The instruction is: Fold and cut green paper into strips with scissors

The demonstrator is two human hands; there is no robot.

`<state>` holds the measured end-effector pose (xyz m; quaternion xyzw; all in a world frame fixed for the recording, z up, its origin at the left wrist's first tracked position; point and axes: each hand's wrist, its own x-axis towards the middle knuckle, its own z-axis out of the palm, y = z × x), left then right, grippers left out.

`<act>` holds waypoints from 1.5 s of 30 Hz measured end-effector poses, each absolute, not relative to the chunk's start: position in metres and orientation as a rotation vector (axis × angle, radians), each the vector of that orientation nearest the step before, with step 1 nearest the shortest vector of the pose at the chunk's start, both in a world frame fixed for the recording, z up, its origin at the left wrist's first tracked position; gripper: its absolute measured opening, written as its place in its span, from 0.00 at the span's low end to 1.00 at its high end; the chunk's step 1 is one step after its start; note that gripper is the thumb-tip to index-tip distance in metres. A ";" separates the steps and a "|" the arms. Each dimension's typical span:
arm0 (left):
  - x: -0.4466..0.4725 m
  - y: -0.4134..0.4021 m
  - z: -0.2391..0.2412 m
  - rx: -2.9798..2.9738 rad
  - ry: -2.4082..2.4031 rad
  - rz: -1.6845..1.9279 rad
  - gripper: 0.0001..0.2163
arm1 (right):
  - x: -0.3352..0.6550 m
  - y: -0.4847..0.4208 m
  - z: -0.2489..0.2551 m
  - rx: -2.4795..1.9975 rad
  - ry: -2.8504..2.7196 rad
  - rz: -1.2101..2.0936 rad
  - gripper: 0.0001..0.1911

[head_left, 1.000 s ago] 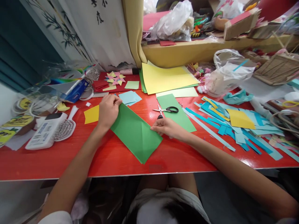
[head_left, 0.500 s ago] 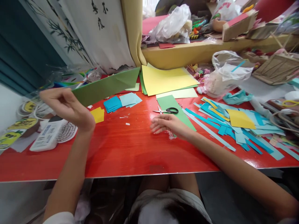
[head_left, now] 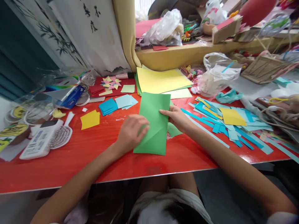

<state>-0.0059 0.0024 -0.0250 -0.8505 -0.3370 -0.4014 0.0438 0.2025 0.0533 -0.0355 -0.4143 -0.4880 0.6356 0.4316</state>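
We have the green paper sheet [head_left: 155, 124] in front of us above the red tabletop [head_left: 86, 146], its right edge pinched by our right hand [head_left: 176, 116], thumb on the face. Our left hand [head_left: 133, 130] overlaps the left edge, but it is blurred and we cannot tell whether it grips. To handle the sheet well, we should pinch lightly, support both sides and add no bends beside the slanting crease. Our roomiest side is leftward, below the yellow paper squares [head_left: 90, 119]; at right, blue paper strips [head_left: 249, 138] crowd us, and the front edge lies near the sheet's bottom.
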 end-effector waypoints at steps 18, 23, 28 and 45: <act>-0.017 0.025 -0.022 -2.447 -2.217 -2.409 0.07 | 0.199 0.042 -0.020 -1.052 -1.482 1.676 0.12; -0.016 0.023 -0.022 -2.465 -2.242 -2.290 0.08 | 0.198 0.041 -0.023 -1.034 -1.508 1.415 0.14; -0.017 0.023 -0.024 -2.449 -2.224 -2.254 0.10 | 0.198 0.041 -0.024 -0.979 -1.504 1.493 0.15; -0.017 0.018 -0.022 -2.546 -2.197 -1.960 0.12 | 0.193 0.036 -0.022 -0.942 -1.495 1.536 0.18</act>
